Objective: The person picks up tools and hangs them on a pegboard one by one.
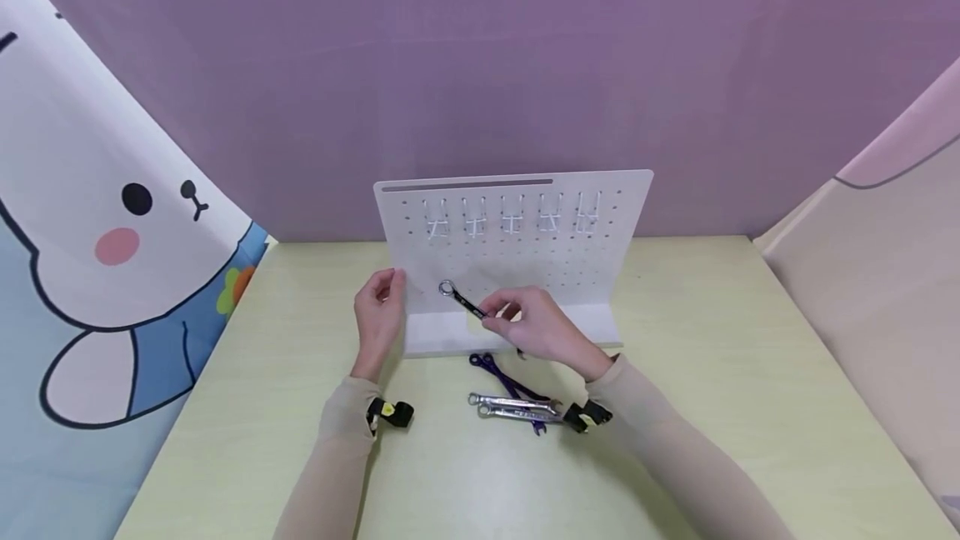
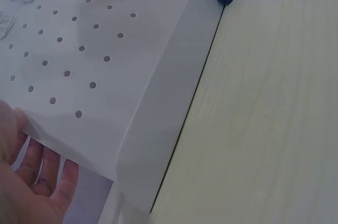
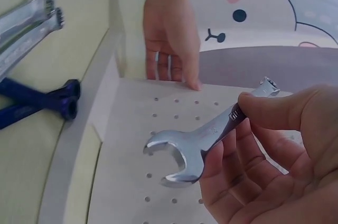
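My right hand pinches a silver combination wrench between thumb and fingers, in front of a white pegboard. In the right wrist view the wrench's open jaw points toward the lower left and its ring end toward the upper right. My left hand grips the pegboard's left edge, thumb on the front face and fingers behind it. Below the board lie silver wrenches across dark blue-purple wrenches. Part of that pile is hidden by the right wrist.
Several wire hooks sit in a row across the upper pegboard. The board's flat base rests on a pale wood table. Behind stands a purple backdrop, with a cartoon-print cloth at left.
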`<state>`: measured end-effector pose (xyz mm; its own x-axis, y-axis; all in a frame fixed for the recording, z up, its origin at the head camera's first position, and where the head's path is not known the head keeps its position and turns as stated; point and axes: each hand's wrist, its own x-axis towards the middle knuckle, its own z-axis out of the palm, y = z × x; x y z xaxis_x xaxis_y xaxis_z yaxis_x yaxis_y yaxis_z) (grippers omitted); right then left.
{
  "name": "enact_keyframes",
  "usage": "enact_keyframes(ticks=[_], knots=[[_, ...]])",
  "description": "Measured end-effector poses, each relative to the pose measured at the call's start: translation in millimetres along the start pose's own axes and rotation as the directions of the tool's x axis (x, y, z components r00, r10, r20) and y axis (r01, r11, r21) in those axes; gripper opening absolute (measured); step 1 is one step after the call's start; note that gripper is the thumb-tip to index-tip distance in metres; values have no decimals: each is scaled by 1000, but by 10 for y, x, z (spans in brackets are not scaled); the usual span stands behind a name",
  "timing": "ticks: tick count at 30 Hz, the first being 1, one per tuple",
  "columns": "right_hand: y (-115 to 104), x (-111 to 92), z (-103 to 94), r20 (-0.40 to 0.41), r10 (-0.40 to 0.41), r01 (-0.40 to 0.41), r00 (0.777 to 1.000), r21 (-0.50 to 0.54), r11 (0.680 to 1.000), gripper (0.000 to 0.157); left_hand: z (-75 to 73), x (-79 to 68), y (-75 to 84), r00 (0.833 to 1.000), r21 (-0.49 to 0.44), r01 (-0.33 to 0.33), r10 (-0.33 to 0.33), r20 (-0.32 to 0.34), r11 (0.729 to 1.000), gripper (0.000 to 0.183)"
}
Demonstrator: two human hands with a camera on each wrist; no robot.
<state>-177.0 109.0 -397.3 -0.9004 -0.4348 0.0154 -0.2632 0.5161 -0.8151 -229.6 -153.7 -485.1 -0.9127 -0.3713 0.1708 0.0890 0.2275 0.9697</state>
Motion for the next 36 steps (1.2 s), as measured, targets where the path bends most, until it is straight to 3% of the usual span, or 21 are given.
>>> enact_keyframes(ticks=[18, 36], knots=[[-308, 160, 0, -88, -31, 41, 996, 110, 993, 21, 21, 17, -23, 1000, -2, -2, 2, -20, 1000, 27], [-359, 307, 10, -115, 2, 14, 993, 142, 990, 22, 25, 32, -33, 1000, 15, 1, -1, -8, 1000, 30]])
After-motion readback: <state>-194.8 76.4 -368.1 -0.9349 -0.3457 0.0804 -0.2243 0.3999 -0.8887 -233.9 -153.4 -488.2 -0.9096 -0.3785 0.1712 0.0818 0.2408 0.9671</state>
